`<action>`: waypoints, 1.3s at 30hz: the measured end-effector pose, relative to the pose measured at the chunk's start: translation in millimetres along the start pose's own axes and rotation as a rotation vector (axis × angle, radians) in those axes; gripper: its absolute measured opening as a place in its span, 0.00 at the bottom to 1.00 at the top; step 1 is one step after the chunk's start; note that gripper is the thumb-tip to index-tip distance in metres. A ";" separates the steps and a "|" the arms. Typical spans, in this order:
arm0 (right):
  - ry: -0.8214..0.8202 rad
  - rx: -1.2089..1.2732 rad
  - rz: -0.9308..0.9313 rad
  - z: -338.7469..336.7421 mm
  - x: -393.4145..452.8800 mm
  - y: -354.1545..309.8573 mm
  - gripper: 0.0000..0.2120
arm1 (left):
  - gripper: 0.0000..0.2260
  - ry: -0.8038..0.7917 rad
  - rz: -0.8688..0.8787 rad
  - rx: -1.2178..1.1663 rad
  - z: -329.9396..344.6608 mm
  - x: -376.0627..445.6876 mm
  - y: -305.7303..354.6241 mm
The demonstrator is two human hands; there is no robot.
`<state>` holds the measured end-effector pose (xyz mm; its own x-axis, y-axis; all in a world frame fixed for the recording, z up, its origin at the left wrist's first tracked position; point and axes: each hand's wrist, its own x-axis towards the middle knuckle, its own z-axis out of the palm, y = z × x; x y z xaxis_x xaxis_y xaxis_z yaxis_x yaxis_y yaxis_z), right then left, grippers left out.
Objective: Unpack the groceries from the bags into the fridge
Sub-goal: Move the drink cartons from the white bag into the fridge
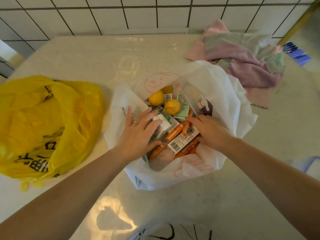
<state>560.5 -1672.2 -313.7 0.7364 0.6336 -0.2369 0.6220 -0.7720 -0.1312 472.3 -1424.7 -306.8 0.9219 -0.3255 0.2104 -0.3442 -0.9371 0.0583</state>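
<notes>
An open white plastic bag (216, 87) sits mid-counter holding two lemons (172, 106), green-and-white cartons (183, 104) and several orange sausages (173, 134). My left hand (138, 134) lies inside the bag's left side. Its fingers are spread and fairly straight over a small white-and-green carton (164, 123), with the thumb below it. My right hand (211, 130) reaches in from the right. Its fingers curl down over a white barcoded carton (181, 142) and a sausage (187, 126) beside it. A yellow plastic bag (43, 122) lies closed over its contents at the left.
Crumpled pink, purple and green cloths (242, 54) lie behind the white bag at the right. A blue object (297, 52) sits at the far right. The pale counter (86, 54) ends at a white tiled wall (103, 14). Another bag's edge (169, 232) shows at the bottom.
</notes>
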 end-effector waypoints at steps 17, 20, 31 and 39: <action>0.154 0.306 -0.229 -30.0 -28.2 -33.5 0.16 | 0.21 0.013 -0.216 -0.237 -8.8 -26.3 21.5; 0.189 0.314 -0.157 -29.0 -31.8 -52.4 0.17 | 0.31 0.000 -0.225 -0.273 -8.4 -38.1 26.3; -0.121 0.151 -0.237 -28.9 -27.3 -65.1 0.30 | 0.29 -0.058 -0.335 -0.336 -24.5 -38.8 32.9; 0.053 0.480 -0.087 -69.0 -50.3 -67.7 0.30 | 0.30 0.134 -0.519 -0.579 -73.7 -45.0 42.3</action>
<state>499.7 -1648.3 -226.5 0.7075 0.6888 -0.1580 0.4978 -0.6445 -0.5803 403.2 -1440.4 -241.8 0.9734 0.1880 0.1311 0.0520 -0.7384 0.6724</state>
